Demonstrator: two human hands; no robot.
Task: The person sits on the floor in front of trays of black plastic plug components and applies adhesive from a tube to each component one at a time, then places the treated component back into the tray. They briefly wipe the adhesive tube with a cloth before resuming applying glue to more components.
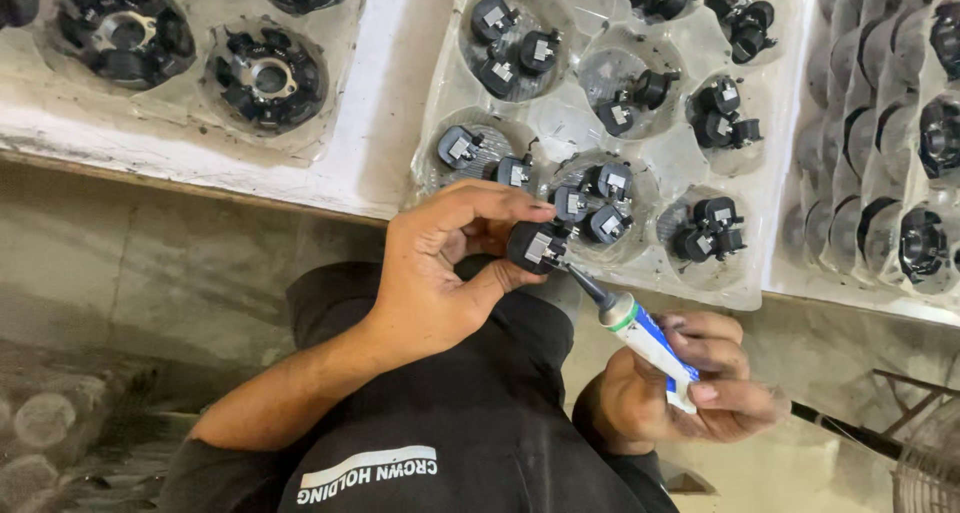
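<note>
The white tabletop (385, 123) carries clear trays (640, 103) of black parts. At its near edge the left hand (440, 273) pinches a small black part (537, 246) with a metal face. The right hand (690, 393) grips a white-and-blue tube (645, 338), its dark nozzle touching that part.

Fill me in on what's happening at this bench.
A person holds a small black part pinched in the fingers of the left hand. The right hand grips a small white and blue tube, its dark nozzle tip touching the part. Just beyond lies a clear plastic tray with pockets holding more of the same black parts. Another tray to its left carries larger round black assemblies.
</note>
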